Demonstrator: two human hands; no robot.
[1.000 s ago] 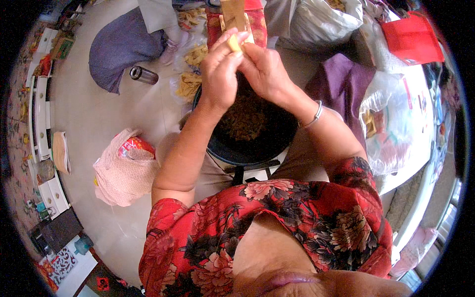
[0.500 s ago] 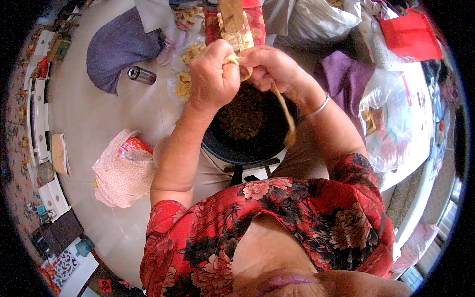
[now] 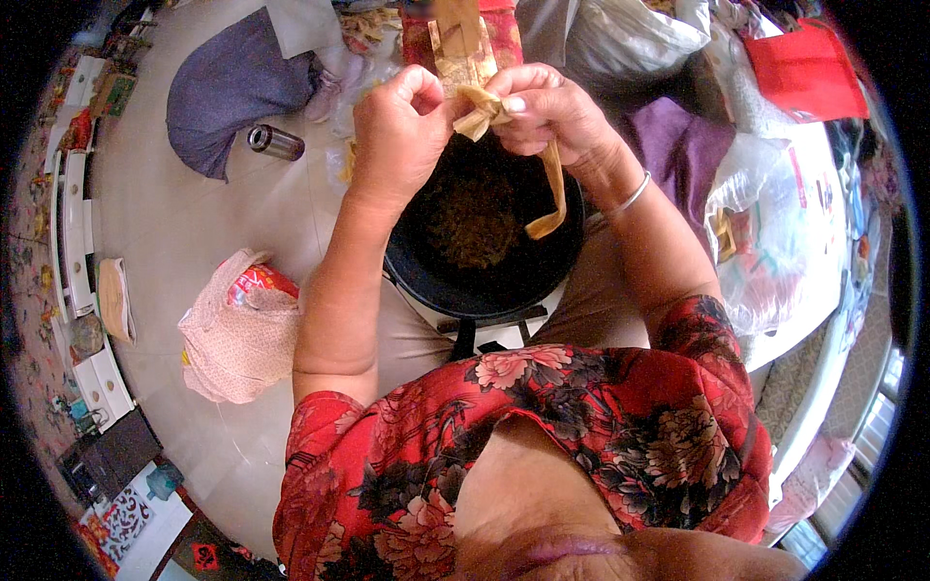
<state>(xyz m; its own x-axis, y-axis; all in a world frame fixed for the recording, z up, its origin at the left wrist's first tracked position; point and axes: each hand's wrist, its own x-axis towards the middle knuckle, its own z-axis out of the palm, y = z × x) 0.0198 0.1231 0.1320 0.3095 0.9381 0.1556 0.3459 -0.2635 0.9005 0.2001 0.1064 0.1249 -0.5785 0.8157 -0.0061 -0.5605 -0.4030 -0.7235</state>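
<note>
A tan, leaf-like strip (image 3: 475,118) is folded into a bulky knot between my two hands. My right hand (image 3: 554,118) pinches its right side between thumb and fingers, the thumb lying on top. From that hand a long tail of the strip curls down. Curled closed at the knot's left edge, my left hand (image 3: 395,136) appears to grip the strip's other end, which its fingers mostly hide. Below both hands a round black pan (image 3: 441,298) sits between my knees, with dark brown crumbly stuff (image 3: 475,228) inside.
Just beyond my hands lies a gold-patterned piece (image 3: 463,53) on red cloth. A dark flask (image 3: 275,142) and a pink dotted bag (image 3: 242,339) rest on the floor at left. At right are a purple cloth (image 3: 678,145) and a clear plastic bag (image 3: 765,232).
My hands have moved slightly apart, the left one to the left and up. The folded knot now shows between them, and the strip's tail has swung inward over the pan.
</note>
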